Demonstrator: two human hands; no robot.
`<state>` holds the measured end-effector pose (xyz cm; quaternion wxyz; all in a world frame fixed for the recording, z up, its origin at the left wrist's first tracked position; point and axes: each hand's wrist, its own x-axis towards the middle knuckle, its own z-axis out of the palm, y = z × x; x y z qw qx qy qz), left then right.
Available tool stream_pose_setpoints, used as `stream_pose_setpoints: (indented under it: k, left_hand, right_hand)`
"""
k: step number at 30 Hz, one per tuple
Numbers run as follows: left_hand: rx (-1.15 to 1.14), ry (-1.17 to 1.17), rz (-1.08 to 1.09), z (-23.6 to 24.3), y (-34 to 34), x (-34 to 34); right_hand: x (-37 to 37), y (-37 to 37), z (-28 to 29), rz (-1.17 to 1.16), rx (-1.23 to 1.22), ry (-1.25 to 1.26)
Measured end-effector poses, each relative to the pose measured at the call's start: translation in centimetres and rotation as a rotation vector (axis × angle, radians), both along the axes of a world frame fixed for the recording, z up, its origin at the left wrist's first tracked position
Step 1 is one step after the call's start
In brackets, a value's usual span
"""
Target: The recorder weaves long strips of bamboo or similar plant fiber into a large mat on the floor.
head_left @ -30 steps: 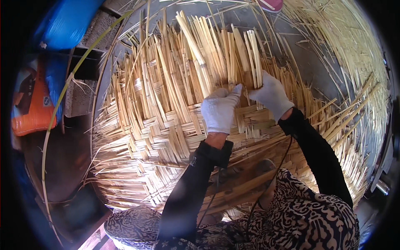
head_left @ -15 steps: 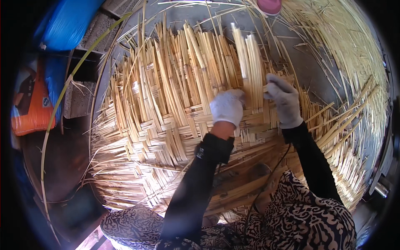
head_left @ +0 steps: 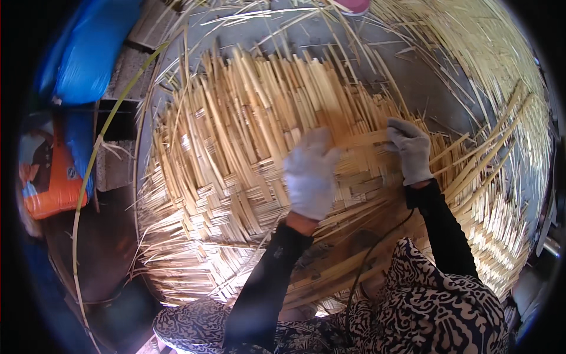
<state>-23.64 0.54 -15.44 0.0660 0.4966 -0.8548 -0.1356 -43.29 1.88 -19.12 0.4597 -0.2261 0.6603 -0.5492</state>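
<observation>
Head view: right hand seemingly pinching a crosswise strip, best kept flat and snug, short of the woven mat's far edge; left hand blurred, its grip impossible to tell.

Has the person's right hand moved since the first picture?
Yes. The right hand has shifted rightward, nearer the long loose strips that lie to its right.
</observation>
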Motion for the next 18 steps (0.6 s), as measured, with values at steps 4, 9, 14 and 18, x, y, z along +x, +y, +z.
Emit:
stream_pose_setpoints:
  k: [4,9,14,18]
  left_hand:
    - [0.010,0.283,-0.091,-1.1,-2.7,-5.0]
    - [0.082,0.160,-0.112,-1.3,-2.5,-6.7]
    - [0.284,0.684,0.401,-0.8,-1.4,-6.4]
    - [0.237,0.600,0.506,0.4,-2.2,-6.4]
  right_hand:
    - [-0.1,0.0,1.2,0.208,-0.047,0.115]
    - [-3.9,-3.6,2.6,0.327,-0.020,1.272]
    - [-4.9,-7.2,1.0,0.714,0.067,0.191]
    - [-3.2,-7.9,0.7,0.816,0.063,0.189]
